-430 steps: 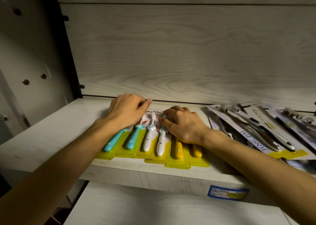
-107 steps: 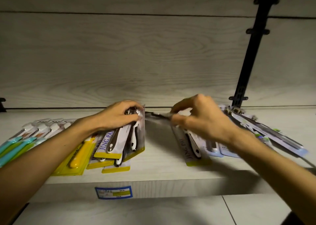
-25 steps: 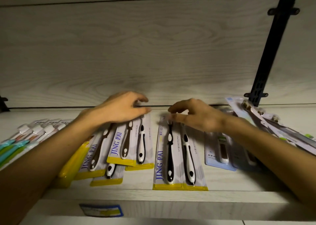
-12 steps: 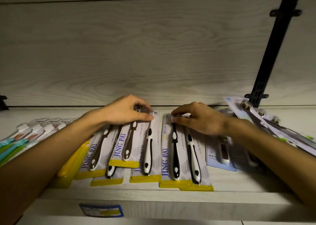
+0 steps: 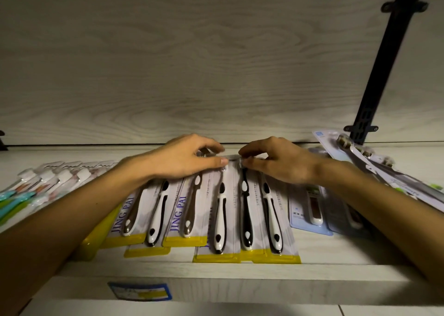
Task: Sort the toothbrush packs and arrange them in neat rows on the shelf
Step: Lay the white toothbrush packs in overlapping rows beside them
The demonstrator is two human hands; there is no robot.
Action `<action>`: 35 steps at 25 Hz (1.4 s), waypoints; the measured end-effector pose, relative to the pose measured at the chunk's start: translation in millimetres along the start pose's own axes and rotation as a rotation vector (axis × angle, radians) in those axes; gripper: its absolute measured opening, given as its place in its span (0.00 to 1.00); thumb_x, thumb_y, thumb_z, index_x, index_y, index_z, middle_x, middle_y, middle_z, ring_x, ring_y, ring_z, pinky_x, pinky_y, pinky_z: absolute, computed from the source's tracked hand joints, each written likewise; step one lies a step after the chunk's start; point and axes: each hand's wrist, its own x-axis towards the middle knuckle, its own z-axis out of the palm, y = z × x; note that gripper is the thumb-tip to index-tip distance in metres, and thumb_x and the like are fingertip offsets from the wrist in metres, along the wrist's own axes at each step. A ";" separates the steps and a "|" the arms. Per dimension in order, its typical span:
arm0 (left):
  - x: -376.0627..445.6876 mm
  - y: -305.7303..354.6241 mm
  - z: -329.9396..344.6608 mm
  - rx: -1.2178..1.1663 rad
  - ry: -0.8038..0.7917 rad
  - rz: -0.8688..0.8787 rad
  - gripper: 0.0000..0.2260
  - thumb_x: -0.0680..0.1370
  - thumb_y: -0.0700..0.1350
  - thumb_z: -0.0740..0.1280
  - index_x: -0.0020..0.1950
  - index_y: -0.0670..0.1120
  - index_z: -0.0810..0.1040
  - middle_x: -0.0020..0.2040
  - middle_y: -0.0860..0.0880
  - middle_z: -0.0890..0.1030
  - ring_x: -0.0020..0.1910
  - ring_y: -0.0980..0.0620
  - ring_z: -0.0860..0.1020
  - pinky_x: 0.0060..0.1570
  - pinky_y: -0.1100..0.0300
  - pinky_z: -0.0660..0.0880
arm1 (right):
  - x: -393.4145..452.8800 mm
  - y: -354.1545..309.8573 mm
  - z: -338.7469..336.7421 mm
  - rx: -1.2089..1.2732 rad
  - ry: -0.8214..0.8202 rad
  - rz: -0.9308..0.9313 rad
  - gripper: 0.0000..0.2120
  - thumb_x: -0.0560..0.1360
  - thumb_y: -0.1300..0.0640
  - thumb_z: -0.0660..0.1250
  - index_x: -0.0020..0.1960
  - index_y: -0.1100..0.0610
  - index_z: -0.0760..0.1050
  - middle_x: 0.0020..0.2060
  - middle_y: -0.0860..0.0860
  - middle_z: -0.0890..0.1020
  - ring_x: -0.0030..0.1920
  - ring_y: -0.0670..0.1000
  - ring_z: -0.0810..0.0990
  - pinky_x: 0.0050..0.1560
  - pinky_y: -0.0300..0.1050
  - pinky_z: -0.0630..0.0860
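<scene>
On the wooden shelf (image 5: 336, 260), the JING PAI toothbrush packs (image 5: 242, 210) fan out overlapping at six o'clock from both hands. The left hand (image 5: 185, 158) and right hand (image 5: 278, 162) each pinch the packs' top edges with curled fingers and thumb. These look light, with stiff card and slick blister fronts that likely slide easily, so take them by the card's top edge, at twelve o'clock on each pack.

A shop, by every sign. Pale wood-grain shelf (image 5: 336, 253) carrying carded toothbrush packs (image 5: 242, 210) in overlapping rows, yellow-footed and printed "JING PAI". Blue and yellow price label (image 5: 140, 291) stuck to the shelf's front edge. Black slotted upright (image 5: 374, 80) with bracket fittings fixed against a wood-grain back panel (image 5: 192, 63), as in retail display units. More packs in other colours lying to either side.
</scene>
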 end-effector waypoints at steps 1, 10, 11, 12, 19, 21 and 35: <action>-1.1 -1.8 -7.0 0.035 -0.022 -0.030 0.33 0.72 0.69 0.62 0.72 0.52 0.75 0.68 0.54 0.79 0.63 0.57 0.77 0.67 0.52 0.74 | -0.4 -0.4 1.0 -0.032 0.007 -0.015 0.18 0.81 0.47 0.63 0.69 0.51 0.75 0.63 0.47 0.80 0.62 0.45 0.78 0.63 0.44 0.75; -18.0 -44.1 -54.4 0.096 -0.256 -0.275 0.26 0.71 0.61 0.74 0.64 0.49 0.81 0.59 0.56 0.82 0.55 0.59 0.80 0.62 0.60 0.75 | -3.5 -5.5 4.2 -0.146 0.009 -0.075 0.21 0.80 0.42 0.61 0.69 0.50 0.74 0.62 0.46 0.80 0.60 0.46 0.78 0.61 0.45 0.75; -17.5 -46.4 -53.8 0.088 -0.247 -0.262 0.22 0.71 0.59 0.75 0.60 0.50 0.83 0.55 0.56 0.84 0.52 0.59 0.81 0.62 0.57 0.76 | -3.7 -5.9 4.2 -0.150 0.010 -0.082 0.21 0.80 0.42 0.61 0.69 0.50 0.74 0.62 0.46 0.80 0.60 0.46 0.78 0.61 0.45 0.75; -17.1 -48.7 -53.3 0.070 -0.230 -0.244 0.18 0.71 0.57 0.76 0.57 0.50 0.85 0.52 0.56 0.85 0.50 0.58 0.82 0.61 0.54 0.77 | -3.5 -6.2 4.3 -0.152 0.011 -0.087 0.21 0.80 0.42 0.61 0.69 0.50 0.74 0.62 0.46 0.80 0.60 0.45 0.78 0.61 0.44 0.75; -16.9 -59.1 -57.6 -0.168 -0.016 -0.163 0.11 0.73 0.49 0.77 0.54 0.51 0.86 0.48 0.57 0.87 0.47 0.58 0.84 0.53 0.62 0.78 | -3.8 -4.4 4.7 -0.139 0.021 -0.085 0.22 0.79 0.41 0.62 0.69 0.50 0.75 0.62 0.45 0.80 0.60 0.45 0.78 0.59 0.42 0.75; -16.7 -59.8 -58.8 -0.212 0.034 -0.154 0.12 0.73 0.49 0.76 0.56 0.50 0.86 0.50 0.57 0.87 0.49 0.57 0.85 0.55 0.63 0.79 | -3.6 -4.1 4.4 -0.135 0.018 -0.082 0.22 0.79 0.41 0.62 0.69 0.50 0.75 0.62 0.45 0.80 0.60 0.45 0.78 0.59 0.40 0.74; -3.5 -2.3 1.7 -0.187 0.266 -0.017 0.18 0.67 0.63 0.77 0.51 0.53 0.87 0.42 0.59 0.86 0.43 0.60 0.84 0.52 0.53 0.81 | 3.2 3.3 -0.8 0.262 0.049 0.087 0.22 0.80 0.56 0.64 0.74 0.49 0.68 0.60 0.44 0.82 0.60 0.43 0.79 0.66 0.47 0.75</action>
